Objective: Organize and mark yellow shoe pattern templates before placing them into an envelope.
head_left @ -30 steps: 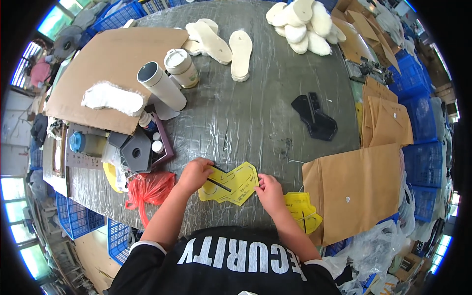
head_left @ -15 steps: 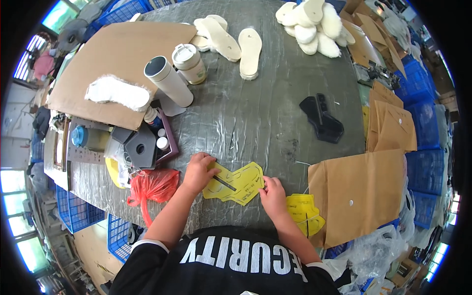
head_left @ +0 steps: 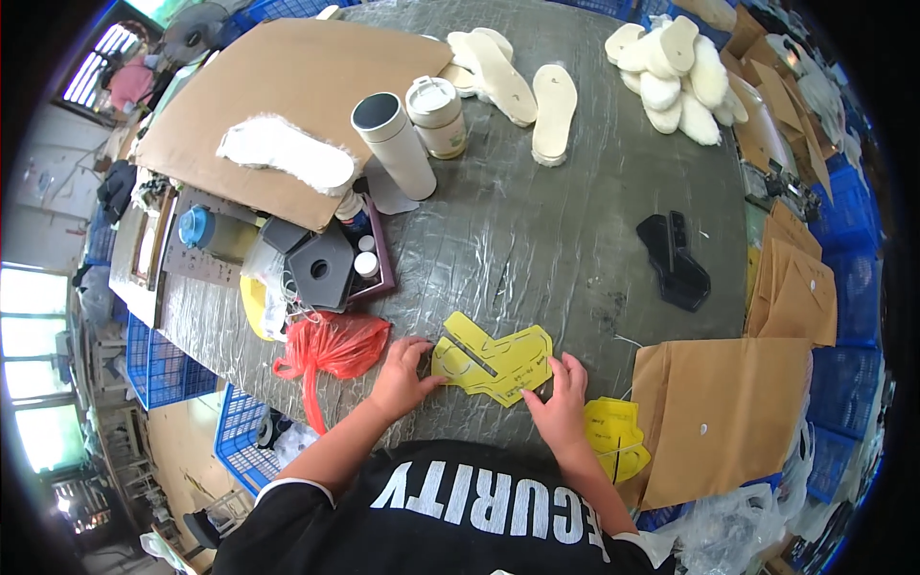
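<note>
Red plastic bag [head_left: 335,347] at left, on the counter [head_left: 546,249]. Just right of it, left hand [head_left: 401,381]: fingers parted and curved, thumb at the left edge of a yellow template [head_left: 513,356]. Template lies on the counter between both hands, dark slanting strip across it. Right hand [head_left: 563,401]: thumb and forefinger spread around its right-hand corner. Near that forearm, a second yellow piece [head_left: 613,429]; beyond, a brown paper packet [head_left: 733,412].

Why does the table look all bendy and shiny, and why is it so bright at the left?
Head view: the fisheye lens curves the table and leaves black corners; head view: light glares in wrinkly streaks there; head view: the left windows look washed-out white; head view: the yellow piece looks fairly sharp.
</note>
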A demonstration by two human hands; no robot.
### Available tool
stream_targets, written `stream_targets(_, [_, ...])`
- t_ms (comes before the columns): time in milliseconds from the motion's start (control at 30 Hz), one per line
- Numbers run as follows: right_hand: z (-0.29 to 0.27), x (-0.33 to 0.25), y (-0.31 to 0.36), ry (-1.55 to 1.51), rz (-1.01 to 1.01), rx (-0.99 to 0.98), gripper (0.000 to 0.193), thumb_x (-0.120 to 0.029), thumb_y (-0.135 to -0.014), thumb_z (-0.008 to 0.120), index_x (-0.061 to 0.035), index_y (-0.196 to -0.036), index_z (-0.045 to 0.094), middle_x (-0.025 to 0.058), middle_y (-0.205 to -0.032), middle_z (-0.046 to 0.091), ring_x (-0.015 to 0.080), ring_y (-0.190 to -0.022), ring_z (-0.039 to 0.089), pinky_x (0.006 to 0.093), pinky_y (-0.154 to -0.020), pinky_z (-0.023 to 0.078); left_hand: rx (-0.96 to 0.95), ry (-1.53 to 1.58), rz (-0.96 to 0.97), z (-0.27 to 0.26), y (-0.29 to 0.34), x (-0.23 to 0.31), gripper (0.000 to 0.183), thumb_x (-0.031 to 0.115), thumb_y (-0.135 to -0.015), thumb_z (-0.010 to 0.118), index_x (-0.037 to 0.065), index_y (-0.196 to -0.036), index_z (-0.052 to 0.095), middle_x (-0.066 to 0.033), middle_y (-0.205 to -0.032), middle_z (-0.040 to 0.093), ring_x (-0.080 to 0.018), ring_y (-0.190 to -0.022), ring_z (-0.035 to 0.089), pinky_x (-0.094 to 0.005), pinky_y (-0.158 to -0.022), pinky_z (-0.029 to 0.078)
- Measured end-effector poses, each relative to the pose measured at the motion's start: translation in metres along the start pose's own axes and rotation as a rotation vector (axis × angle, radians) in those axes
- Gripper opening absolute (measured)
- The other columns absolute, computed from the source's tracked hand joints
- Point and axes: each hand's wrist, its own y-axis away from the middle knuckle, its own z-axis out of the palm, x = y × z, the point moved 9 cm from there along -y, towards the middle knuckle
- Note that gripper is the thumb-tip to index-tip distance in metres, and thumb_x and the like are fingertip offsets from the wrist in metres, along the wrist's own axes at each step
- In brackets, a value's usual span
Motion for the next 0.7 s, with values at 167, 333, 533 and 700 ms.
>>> stream_targets(167, [0.008,-0.004,0.001,-0.030,0.080,-0.010,0.067,-0.009,-0.067,0.075,-0.0001,-0.124,0.041,0.0234,-0.127,0.036,0.0422,-0.116,0.035,0.0489,-0.098,0.032,0.112,-0.114,0.154,-0.007,-0.015,0.025,0.035,0.009,-0.072,0.068,0.000,-0.103,0.056,-0.0171,-0.107,0.056,-0.0350,-0.100,0.051,-0.0399,-0.088,0.043])
stream_targets(333, [0.018,0.004,0.004,0.017,0.047,-0.036,0.067,-0.007,-0.066,0.075,0.0001,-0.124,0.041,0.0229,-0.126,0.037,0.0420,-0.115,0.036,0.0486,-0.098,0.032,-0.135,-0.134,0.384,0.042,-0.069,0.084,0.029,0.011,-0.069,0.067,0.003,-0.096,0.059,-0.0124,-0.098,0.061,-0.0307,-0.095,0.054,-0.0408,-0.086,0.043])
stream_targets(533, [0.018,0.005,0.004,0.026,0.065,-0.029,0.068,-0.004,-0.065,0.074,0.0001,-0.124,0.041,0.0215,-0.125,0.038,0.0408,-0.115,0.036,0.0476,-0.098,0.031,-0.434,-0.358,0.117,0.102,-0.102,0.092,0.031,0.022,-0.069,0.073,0.003,-0.092,0.063,-0.0133,-0.098,0.063,-0.0299,-0.102,0.055,-0.0395,-0.085,0.044])
stream_targets(700, [0.017,0.009,0.002,-0.048,0.093,0.016,0.074,-0.005,-0.061,0.077,0.0001,-0.125,0.040,0.0215,-0.124,0.041,0.0396,-0.116,0.037,0.0462,-0.100,0.031,-0.537,-0.131,0.099,0.109,-0.108,0.079,0.025,0.020,-0.065,0.074,0.001,-0.076,0.061,-0.0146,-0.082,0.064,-0.0304,-0.083,0.062,-0.0411,-0.070,0.049])
